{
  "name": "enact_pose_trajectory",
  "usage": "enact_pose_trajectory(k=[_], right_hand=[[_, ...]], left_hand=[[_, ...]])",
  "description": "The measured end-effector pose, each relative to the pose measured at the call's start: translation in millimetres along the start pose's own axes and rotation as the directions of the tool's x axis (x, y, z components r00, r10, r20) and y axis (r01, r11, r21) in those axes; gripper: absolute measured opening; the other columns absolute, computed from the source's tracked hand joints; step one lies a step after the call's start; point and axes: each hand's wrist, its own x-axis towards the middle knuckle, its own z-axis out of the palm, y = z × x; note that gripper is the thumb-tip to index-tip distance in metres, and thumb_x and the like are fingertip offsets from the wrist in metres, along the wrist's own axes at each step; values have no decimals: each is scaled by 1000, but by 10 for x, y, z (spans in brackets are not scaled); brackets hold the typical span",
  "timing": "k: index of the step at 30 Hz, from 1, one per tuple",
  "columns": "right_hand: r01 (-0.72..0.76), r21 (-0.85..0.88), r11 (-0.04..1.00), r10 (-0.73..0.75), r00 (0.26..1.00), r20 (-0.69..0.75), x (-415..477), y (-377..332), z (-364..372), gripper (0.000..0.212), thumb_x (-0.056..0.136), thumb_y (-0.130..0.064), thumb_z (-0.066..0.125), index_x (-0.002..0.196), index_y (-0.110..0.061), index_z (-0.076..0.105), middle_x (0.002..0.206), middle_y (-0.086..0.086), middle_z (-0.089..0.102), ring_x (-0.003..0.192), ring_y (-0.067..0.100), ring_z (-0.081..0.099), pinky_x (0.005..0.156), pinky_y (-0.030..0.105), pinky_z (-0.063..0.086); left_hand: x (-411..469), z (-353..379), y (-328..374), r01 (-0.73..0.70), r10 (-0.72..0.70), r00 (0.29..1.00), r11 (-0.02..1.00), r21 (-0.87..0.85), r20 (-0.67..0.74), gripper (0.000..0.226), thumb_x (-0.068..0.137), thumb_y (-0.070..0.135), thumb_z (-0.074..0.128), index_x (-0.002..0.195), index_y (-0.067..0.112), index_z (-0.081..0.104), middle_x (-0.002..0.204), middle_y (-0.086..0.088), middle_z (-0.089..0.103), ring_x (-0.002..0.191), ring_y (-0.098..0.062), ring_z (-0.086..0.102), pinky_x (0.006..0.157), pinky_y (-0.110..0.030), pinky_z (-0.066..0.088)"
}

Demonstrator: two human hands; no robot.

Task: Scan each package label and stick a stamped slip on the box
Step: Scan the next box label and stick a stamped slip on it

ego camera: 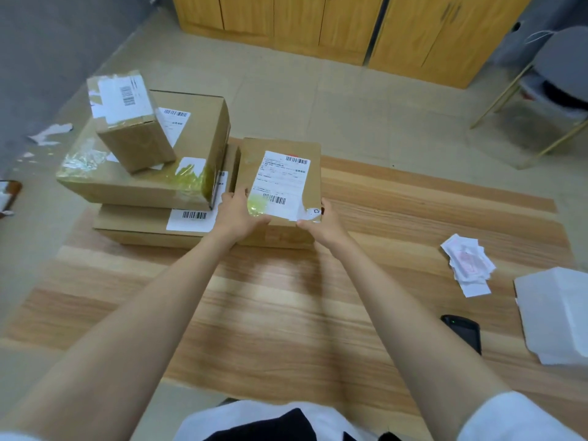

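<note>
Both arms reach straight out, left hand (pixel 237 214) and right hand (pixel 321 225) clasping the near corners of the box (pixel 280 173) on the table (pixel 286 297)

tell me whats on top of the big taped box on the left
A smaller brown box stands on the big taped box, covering part of its white label. What is printed under it cannot be seen.
</note>
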Motion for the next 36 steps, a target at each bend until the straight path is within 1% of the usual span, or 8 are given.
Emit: enact_pose_trajectory(k=[2, 5, 10, 15, 20, 27, 31, 36], right_hand=[[-5, 4, 1000, 5, 1000, -11, -47, 51, -93, 74, 80, -14, 71, 142, -16, 31, 139, 3, 48, 110, 14, 48, 86, 23, 35], [-9, 8, 1000, 10, 999, -38, -166, 155, -273, 81, 79, -14, 72, 146, -16, 26, 143, 3, 44, 119, 16, 48, 88, 24, 34], [3, 17, 1000, -1, 996, -93, -535, 419, -621, 79, 79, -14, 72, 145, -18, 29, 141, 2, 48, 117, 16, 49, 87, 22, 35], [-60, 52, 997, 66, 991, -115, -1000, 873, -916, 80, 80, -15, 71, 146, -17, 25, 142, 4, 45, 123, 21, 47, 93, 27, 38], [-66, 95, 993, 79, 988, -134, -1343, 1255, -1137, 71, 79, -12, 71, 140, -16, 35, 136, 3, 51, 102, 11, 51, 76, 19, 41], [-22, 79, 997, 31, 994, -108, -1484, 1487, -1234, 69, 82, -19, 70, 141, -15, 33, 134, -1, 50, 111, 12, 49, 86, 24, 39], [-129, 112, 985, 151, 963, -221, -1514, 1643, -1432, 79, 85, -40, 64, 148, -15, 22, 151, 8, 32, 136, 23, 35, 108, 36, 33], [-401, -127, 907, 329, 864, -382, -1623, 2201, -1807, 75, 77, -33, 71, 137, -4, 38, 139, 16, 43, 127, 35, 41, 105, 46, 38]], left_hand=[[-52, 48, 51, -17, 17, 1000, 1000, -6, 5, 82, 71, 31, 79, 137, 11, 35, 137, -18, 39, 129, -31, 36, 104, -37, 33], [-179, 169, 179, -40, 40, 999, 999, -4, 18, 81, 71, 34, 79, 136, 14, 36, 135, -18, 39, 126, -32, 38, 103, -39, 36], [-521, 488, 403, -97, 97, 995, 995, -10, 34, 75, 70, 34, 79, 131, 14, 41, 129, -17, 45, 123, -28, 38, 87, -31, 35], [-926, 902, 577, -130, 131, 986, 991, -12, 103, 76, 70, 33, 79, 131, 12, 40, 127, -16, 50, 123, -29, 37, 93, -33, 36], [-1296, 1279, 676, -157, 158, 979, 987, -21, 125, 75, 70, 31, 79, 131, 13, 40, 125, -14, 51, 121, -28, 37, 86, -30, 34], [-1483, 1388, 703, -207, 206, 970, 978, -6, 129, 78, 75, 29, 77, 136, 9, 32, 127, -10, 52, 125, -27, 28, 86, -28, 28], [-1481, 1346, 732, -164, 160, 973, 986, 13, 163, 78, 75, 31, 76, 136, 10, 32, 134, -15, 42, 129, -26, 28, 95, -30, 31], [-1475, 1325, 773, -127, 121, 981, 992, 25, 154, 88, 73, 32, 78, 140, 9, 26, 137, -15, 35, 128, -27, 32, 98, -31, 32]])
